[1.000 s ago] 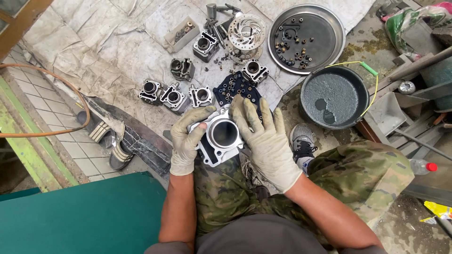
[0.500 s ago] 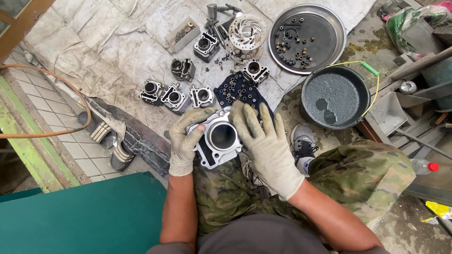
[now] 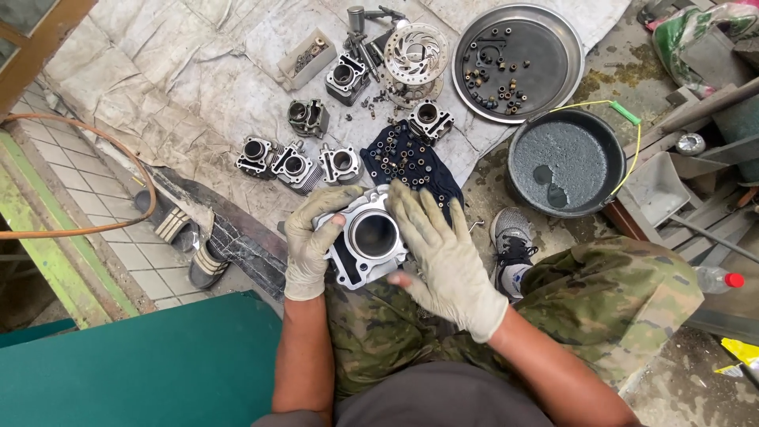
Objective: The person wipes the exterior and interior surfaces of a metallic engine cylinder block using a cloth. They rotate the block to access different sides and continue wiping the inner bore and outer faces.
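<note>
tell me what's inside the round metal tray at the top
Small dark and brass-coloured nuts and bolts lie scattered in the round metal tray, mostly toward its left and middle. Nothing covers it, but the pieces are too small to identify.

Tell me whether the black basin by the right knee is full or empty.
Partly filled. The black basin holds a grey, cloudy liquid that covers most of its bottom, with the level well below the rim; depth cannot be told.

round metal tray (image 3: 571,47) of small parts | black basin (image 3: 617,178) of grey liquid | brake disc (image 3: 417,49) | sandals (image 3: 186,245)
</note>
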